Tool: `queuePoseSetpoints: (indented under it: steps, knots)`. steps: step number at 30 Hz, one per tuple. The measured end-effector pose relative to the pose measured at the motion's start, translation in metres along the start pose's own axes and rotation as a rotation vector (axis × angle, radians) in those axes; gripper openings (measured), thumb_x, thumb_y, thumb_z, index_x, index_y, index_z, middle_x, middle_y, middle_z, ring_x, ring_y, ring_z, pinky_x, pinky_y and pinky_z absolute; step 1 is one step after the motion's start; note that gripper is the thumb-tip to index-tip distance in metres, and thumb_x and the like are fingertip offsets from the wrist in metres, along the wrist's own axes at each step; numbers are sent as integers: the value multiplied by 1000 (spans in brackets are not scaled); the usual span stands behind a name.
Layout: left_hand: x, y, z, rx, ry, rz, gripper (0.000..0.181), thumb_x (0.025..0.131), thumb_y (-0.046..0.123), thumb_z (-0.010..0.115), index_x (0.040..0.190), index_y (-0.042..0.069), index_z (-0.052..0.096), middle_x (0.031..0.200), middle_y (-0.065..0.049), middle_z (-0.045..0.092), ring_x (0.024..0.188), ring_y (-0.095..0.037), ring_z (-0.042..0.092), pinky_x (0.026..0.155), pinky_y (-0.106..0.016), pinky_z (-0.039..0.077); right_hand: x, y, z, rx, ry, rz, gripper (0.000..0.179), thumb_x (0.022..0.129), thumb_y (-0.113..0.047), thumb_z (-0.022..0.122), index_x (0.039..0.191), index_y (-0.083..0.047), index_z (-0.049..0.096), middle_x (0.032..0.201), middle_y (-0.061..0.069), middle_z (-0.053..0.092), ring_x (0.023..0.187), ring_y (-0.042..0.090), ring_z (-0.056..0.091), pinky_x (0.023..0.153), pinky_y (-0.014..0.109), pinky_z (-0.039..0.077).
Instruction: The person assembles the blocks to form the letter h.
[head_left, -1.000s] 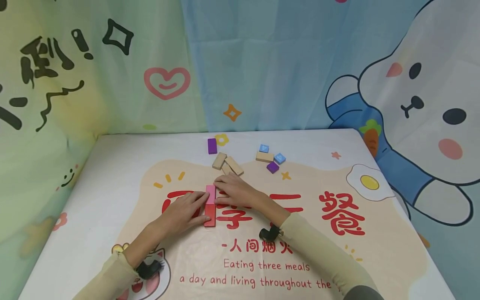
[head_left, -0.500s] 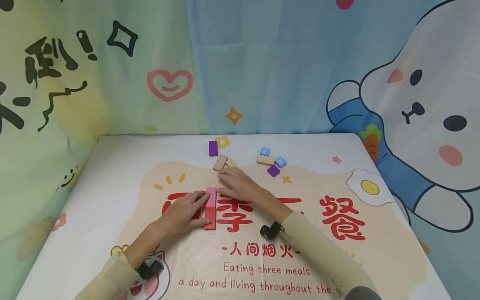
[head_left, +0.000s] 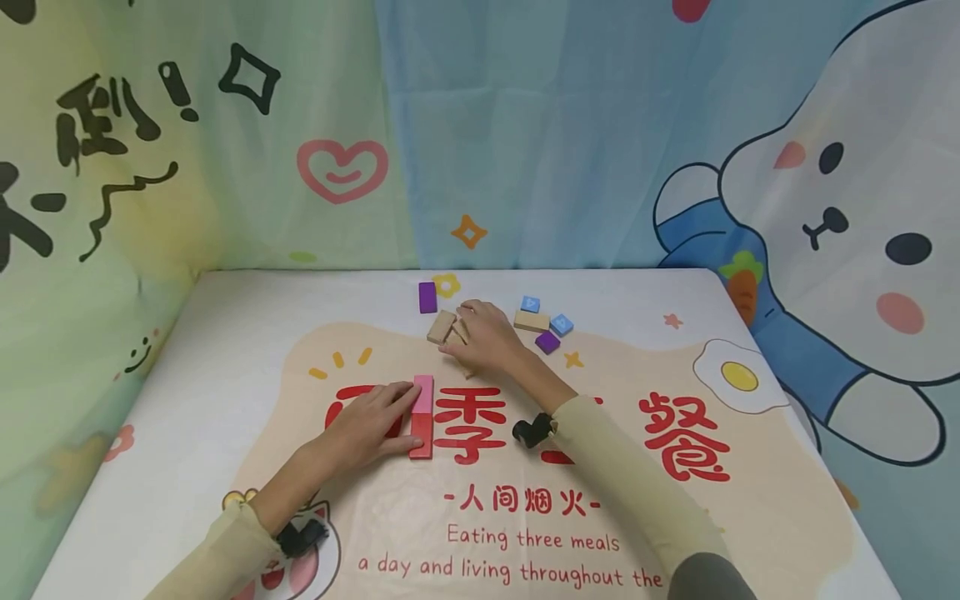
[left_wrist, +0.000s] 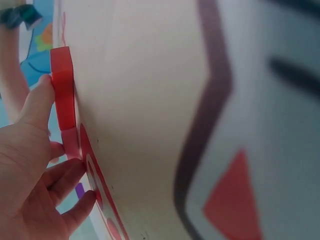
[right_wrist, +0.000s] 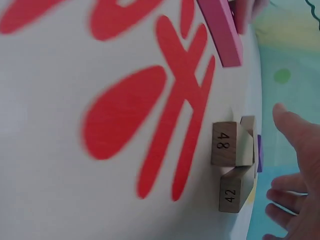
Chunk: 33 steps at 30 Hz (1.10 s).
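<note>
A pink block and a red block lie end to end in a line on the printed cloth. My left hand rests along their left side, thumb at the red block and fingers by the pink one. Farther back, my right hand hovers with spread fingers over several wooden blocks, hiding part of them. In the right wrist view, one wooden block bears the number 48 and another wooden block the number 42. The right thumb and fingers stand apart there, holding nothing.
A purple block lies behind the wooden ones. To the right of my right hand sit another wooden block, two blue blocks and a second purple block. A fabric backdrop hangs at the table's far edge.
My right hand has left the pink block's side and moved back to the wooden blocks, its fingers spreading over them. The left hand stays by the pink and red blocks.
</note>
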<state>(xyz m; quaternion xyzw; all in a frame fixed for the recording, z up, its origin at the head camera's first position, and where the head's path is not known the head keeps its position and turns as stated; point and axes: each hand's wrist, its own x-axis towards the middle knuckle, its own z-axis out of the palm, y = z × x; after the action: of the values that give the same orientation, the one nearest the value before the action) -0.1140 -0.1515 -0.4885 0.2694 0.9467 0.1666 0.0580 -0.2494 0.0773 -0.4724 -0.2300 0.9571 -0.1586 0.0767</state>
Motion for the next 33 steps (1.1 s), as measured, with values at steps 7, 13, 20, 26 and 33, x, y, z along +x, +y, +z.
queuePoseSetpoints:
  steps: [7, 13, 20, 26, 33]
  knots:
    - [1, 1, 1, -18, -23, -11, 86, 83, 54, 69, 151, 14, 35, 148, -11, 44, 132, -28, 46, 97, -43, 53, 17, 3, 7, -50, -53, 61, 87, 85, -65, 59, 144, -3, 43, 146, 13, 45, 136, 29, 42, 116, 44, 33]
    - [2, 2, -1, -16, -38, -17, 86, 83, 55, 68, 151, 14, 35, 148, -11, 44, 132, -29, 45, 98, -45, 52, 21, 4, 14, -27, -54, 90, 79, 84, -62, 62, 136, -3, 50, 134, 12, 54, 119, 25, 52, 108, 42, 40]
    - [3, 3, -3, -5, -32, -12, 86, 83, 54, 68, 150, 12, 36, 147, -12, 45, 130, -29, 46, 98, -45, 52, 21, 2, 14, -65, -17, 76, 74, 85, -60, 63, 131, -3, 54, 128, 11, 58, 109, 23, 54, 103, 41, 44]
    - [3, 3, -3, 14, -36, -15, 87, 83, 55, 67, 151, 13, 34, 148, -12, 44, 130, -28, 46, 98, -44, 52, 22, 0, 15, -77, -13, 82, 71, 87, -58, 61, 133, -5, 54, 133, 11, 56, 120, 25, 53, 109, 42, 41]
    - [3, 2, -4, 24, -36, -15, 86, 83, 56, 67, 151, 13, 35, 148, -12, 45, 130, -29, 47, 99, -44, 52, 24, 1, 17, -89, -7, 75, 72, 87, -59, 60, 134, -5, 53, 134, 10, 56, 123, 25, 52, 110, 42, 40]
